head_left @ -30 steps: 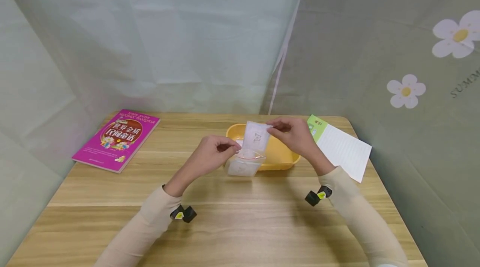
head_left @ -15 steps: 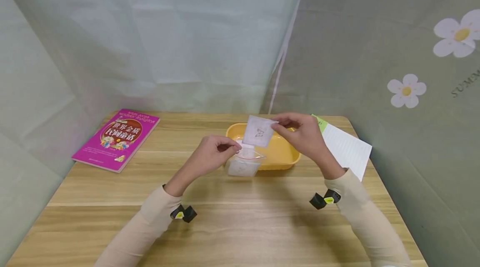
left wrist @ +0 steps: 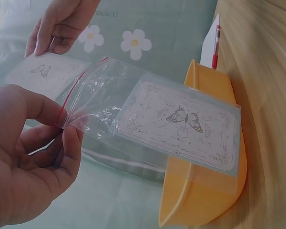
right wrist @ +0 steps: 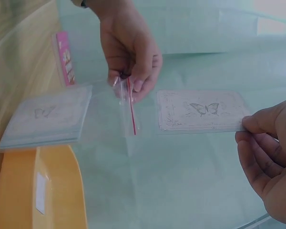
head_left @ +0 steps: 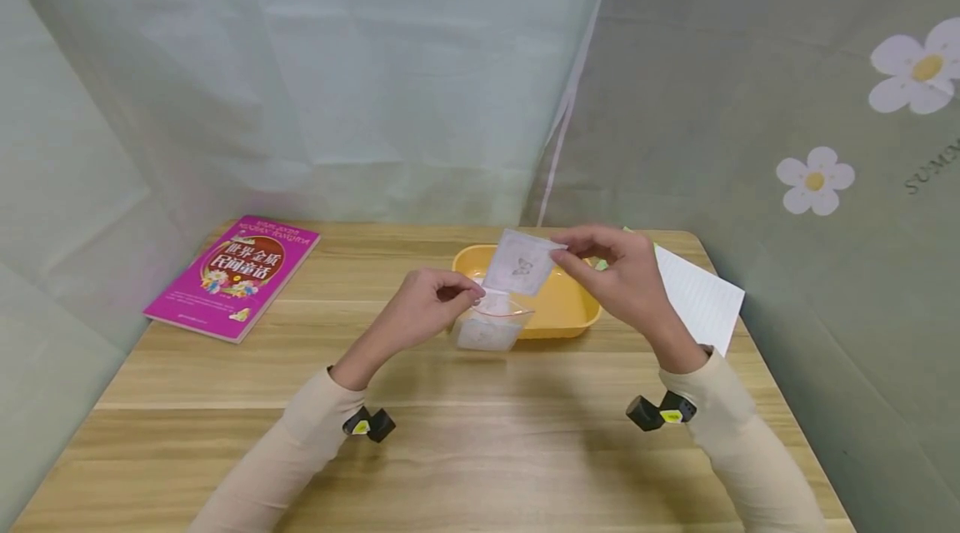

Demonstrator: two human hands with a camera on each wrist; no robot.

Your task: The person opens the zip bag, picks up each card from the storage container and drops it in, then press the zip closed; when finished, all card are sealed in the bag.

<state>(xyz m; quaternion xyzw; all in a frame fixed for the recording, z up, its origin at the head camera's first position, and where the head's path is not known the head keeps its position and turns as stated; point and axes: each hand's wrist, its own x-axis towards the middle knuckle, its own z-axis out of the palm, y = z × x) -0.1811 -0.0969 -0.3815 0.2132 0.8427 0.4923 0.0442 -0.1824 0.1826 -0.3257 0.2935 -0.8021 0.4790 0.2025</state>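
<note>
My left hand (head_left: 427,308) pinches one edge of the mouth of a clear zip bag (head_left: 489,335) with a red seal line. Inside the bag lies a stack of pale butterfly-printed cards (left wrist: 181,121), their printed face showing in the left wrist view. Between thumb and fingers my right hand (head_left: 618,271) holds a single butterfly card (right wrist: 205,109) by its corner. That card is outside the bag, a short gap from the seal in the right wrist view. Both the bag and the card hang over the yellow plastic tray (head_left: 573,312) on the table.
On the left of the wooden table (head_left: 465,450) lies a magenta book (head_left: 236,279). A lined notepad (head_left: 697,296) lies at the right, partly behind the right hand, with a red pen (left wrist: 216,47) on it. Cloth curtains (head_left: 337,75) surround the table. A white label (right wrist: 40,193) shows inside the tray.
My right hand has moved right and drawn the card up out of the bag's mouth, so it now stands apart from it. The left hand and the bag have stayed nearly still.
</note>
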